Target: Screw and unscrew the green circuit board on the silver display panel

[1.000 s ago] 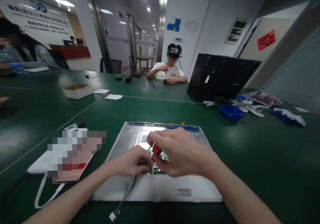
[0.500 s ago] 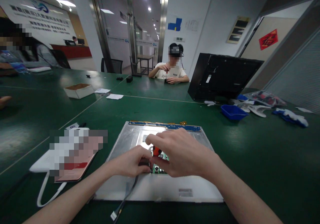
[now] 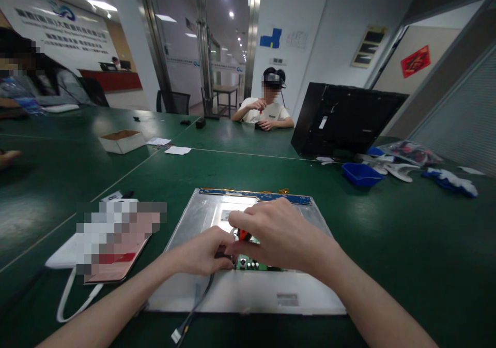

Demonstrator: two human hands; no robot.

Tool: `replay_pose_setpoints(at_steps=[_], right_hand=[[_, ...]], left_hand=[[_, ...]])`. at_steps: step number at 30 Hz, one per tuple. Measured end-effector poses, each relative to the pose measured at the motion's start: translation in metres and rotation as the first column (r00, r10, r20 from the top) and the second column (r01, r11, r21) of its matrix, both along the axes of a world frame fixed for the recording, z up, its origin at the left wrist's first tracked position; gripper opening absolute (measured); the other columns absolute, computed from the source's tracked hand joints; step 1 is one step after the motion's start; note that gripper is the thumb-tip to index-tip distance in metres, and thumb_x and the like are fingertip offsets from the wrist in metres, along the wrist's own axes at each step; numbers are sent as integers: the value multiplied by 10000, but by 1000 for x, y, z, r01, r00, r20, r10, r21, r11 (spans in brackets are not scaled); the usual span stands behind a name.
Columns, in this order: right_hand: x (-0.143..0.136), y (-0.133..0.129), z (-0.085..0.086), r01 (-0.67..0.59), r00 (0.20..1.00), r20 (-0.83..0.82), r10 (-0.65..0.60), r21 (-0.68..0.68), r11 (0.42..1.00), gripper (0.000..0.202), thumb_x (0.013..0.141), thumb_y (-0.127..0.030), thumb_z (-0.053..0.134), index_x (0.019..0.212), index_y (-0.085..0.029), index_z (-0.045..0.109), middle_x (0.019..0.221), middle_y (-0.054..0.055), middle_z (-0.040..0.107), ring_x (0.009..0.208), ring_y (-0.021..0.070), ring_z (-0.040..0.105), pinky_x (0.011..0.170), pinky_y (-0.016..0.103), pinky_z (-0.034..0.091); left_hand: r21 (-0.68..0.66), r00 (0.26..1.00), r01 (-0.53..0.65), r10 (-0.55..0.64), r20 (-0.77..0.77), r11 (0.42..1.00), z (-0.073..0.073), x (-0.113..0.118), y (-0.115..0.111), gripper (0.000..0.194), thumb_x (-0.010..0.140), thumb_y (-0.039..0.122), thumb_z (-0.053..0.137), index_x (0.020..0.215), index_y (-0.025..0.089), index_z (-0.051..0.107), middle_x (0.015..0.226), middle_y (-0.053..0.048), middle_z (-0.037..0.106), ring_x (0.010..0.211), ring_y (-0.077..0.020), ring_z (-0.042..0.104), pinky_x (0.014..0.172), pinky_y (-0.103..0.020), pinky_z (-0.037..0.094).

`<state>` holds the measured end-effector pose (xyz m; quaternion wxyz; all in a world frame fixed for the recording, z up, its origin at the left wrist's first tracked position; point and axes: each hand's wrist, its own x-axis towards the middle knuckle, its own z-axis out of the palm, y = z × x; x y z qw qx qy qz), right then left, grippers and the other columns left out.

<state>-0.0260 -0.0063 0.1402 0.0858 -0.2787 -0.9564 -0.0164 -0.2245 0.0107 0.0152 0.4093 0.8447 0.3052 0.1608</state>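
Note:
A silver display panel (image 3: 248, 291) lies flat on the green table in front of me, a blue circuit strip (image 3: 232, 194) along its far edge. On its middle sits a green circuit board (image 3: 263, 266), partly covered by my hands. My right hand (image 3: 279, 234) is closed round the red-and-black handle of a screwdriver (image 3: 243, 234) over the board; its tip is hidden. Close beside it, the fingers of my left hand (image 3: 211, 250) are pinched together at the board's left edge; what they grip is hidden. A dark cable (image 3: 201, 299) with a white plug runs from under that hand toward me.
A pixelated phone (image 3: 127, 255) and white power bank (image 3: 62, 250) with cable lie left. A black monitor housing (image 3: 344, 120), blue tray (image 3: 362, 175) and gloves (image 3: 451, 181) stand far right. A white box (image 3: 122, 144) is far left. A co-worker (image 3: 267, 110) sits opposite.
My right fingers have shifted slightly on the screwdriver handle, the thumb now nearer the left hand, uncovering more of the board. My left hand has stayed in place.

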Motion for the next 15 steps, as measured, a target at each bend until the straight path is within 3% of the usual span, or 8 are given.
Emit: replay_pose_setpoints(at_steps=[6,11,15], right_hand=[[0,-3,4,-31,999,8,32,-31,999,95,816,-242,484,900,-197,482,783,10,611,608,121,476,496,274,188],[1,-2,2,-25,1000,14,26,-24,999,122,844,-330,498,881,-214,481,748,2,617,623,129,492,510,279,177],[1,-2,2,-26,1000,-3,26,-23,999,53,851,-254,461,880,-211,470,755,-1,618,611,120,478,505,276,173]], left_hand=[[-7,1000,7,-7,8,1000,2,2,-1,104,752,140,600,850,145,633,742,-10,630,674,-152,558,575,-226,429],[29,1000,-2,3,-24,1000,3,2,-1,82,764,174,598,823,136,639,734,-18,625,650,-148,550,561,-228,415],[35,1000,6,-5,-12,999,4,2,-2,133,746,139,592,871,147,639,733,-9,618,640,-143,536,551,-225,402]])
